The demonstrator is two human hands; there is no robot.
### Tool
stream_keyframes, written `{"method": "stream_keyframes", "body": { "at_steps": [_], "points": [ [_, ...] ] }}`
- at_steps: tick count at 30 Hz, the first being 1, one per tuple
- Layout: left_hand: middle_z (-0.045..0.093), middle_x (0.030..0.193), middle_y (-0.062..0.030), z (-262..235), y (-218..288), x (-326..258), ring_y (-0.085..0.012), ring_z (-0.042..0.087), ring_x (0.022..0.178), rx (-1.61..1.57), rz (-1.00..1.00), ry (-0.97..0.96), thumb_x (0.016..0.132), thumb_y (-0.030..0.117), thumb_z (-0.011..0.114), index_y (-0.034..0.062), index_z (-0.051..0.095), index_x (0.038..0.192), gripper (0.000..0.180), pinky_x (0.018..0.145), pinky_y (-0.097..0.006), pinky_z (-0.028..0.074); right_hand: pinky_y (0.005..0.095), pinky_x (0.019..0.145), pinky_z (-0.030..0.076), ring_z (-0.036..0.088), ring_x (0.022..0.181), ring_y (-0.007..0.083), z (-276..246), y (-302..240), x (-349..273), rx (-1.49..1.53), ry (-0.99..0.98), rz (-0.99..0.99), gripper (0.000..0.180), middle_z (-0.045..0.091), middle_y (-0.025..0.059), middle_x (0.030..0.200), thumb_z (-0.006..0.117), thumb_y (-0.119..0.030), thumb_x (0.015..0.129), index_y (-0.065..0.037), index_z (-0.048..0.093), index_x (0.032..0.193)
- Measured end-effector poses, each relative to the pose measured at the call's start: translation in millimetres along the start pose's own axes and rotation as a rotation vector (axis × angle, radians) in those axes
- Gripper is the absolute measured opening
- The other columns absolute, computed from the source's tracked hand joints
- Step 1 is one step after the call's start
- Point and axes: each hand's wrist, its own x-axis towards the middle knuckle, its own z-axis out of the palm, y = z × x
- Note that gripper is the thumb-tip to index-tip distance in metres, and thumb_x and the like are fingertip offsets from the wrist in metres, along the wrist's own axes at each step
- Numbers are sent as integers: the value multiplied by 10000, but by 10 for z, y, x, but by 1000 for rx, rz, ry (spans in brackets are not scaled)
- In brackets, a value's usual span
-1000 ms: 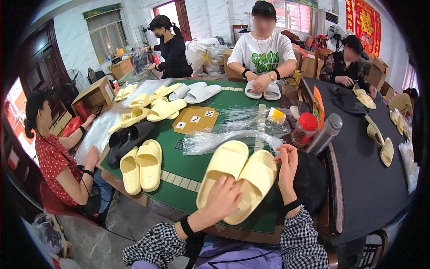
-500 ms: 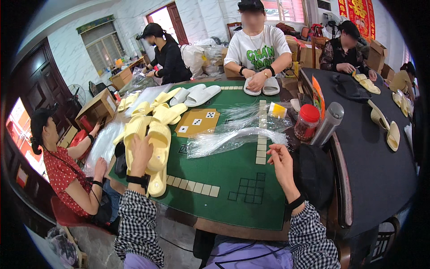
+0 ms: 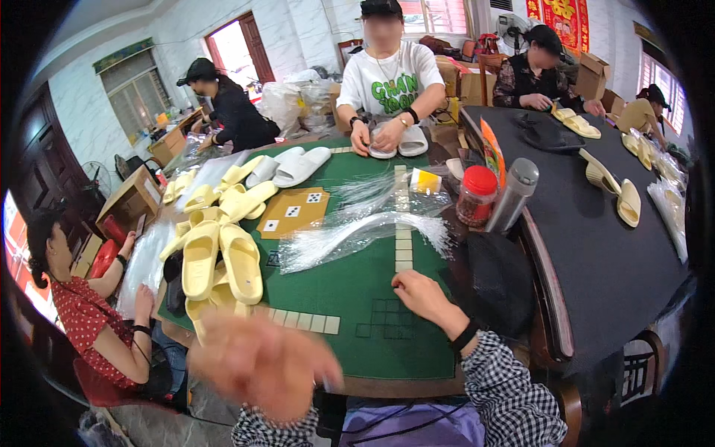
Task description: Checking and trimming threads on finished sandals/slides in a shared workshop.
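Head view: right hand (image 3: 421, 294) rested on green table (image 3: 357, 287), fingers loosely curled, empty. Left hand (image 3: 261, 365) blurred near yellow slippers (image 3: 220, 261); finger state indeterminable.

Bright daylight from doorway (image 3: 240, 46) and windows; left hand (image 3: 262, 363) motion-blurred (close to lens); fisheye edges bend, corners black.

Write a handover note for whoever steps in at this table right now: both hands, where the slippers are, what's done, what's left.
Left hand: empty, blurred in motion, low over the near table edge, just clear of the slipper stack.
Right hand: empty, resting on the green table near the row of tiles.
Yellow slippers: piled at the table's left side, a pair lying on top.
Clear plastic bags: loose mid-table.
Done: slippers stacked at left.
Left: judging by the loose bags, bagging may remain; nothing is in hand.
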Motion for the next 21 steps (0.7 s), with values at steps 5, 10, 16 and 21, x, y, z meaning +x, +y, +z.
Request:
{"method": "stream_keyframes", "body": {
  "at_steps": [5,10,16,21],
  "points": [
    [521,1026,-122,278,433,-312,-240,590,759,-686,192,-109,944,136,543,-15,539,1033,176,669,-389,610,468,736,499,618,881,354,57,-49,-4,-62,33,-31,142,589,130,921,623,-109,862,-67,522,954],
    [495,1012,-124,254,842,-421,-264,593,745,-1073,156,-256,900,63,565,-26,535,972,118,640,-394,653,465,733,499,618,883,356,20,50,-33,-14,-11,-1,144,592,128,934,623,-113,860,-55,527,950],
    [479,1005,-125,337,737,-593,-269,590,755,-1094,291,-145,878,-2,562,-19,515,942,81,659,-411,650,401,766,520,651,896,297,-274,-192,22,62,-195,104,204,649,131,973,595,-146,912,-33,583,1082],
    [471,1012,-125,338,731,-550,-271,582,766,-1074,219,-242,861,-31,561,-19,503,928,89,666,-415,645,265,749,509,633,856,120,-536,-446,92,882,-241,308,233,658,45,952,556,-210,988,-42,603,1144]
  ]
}}
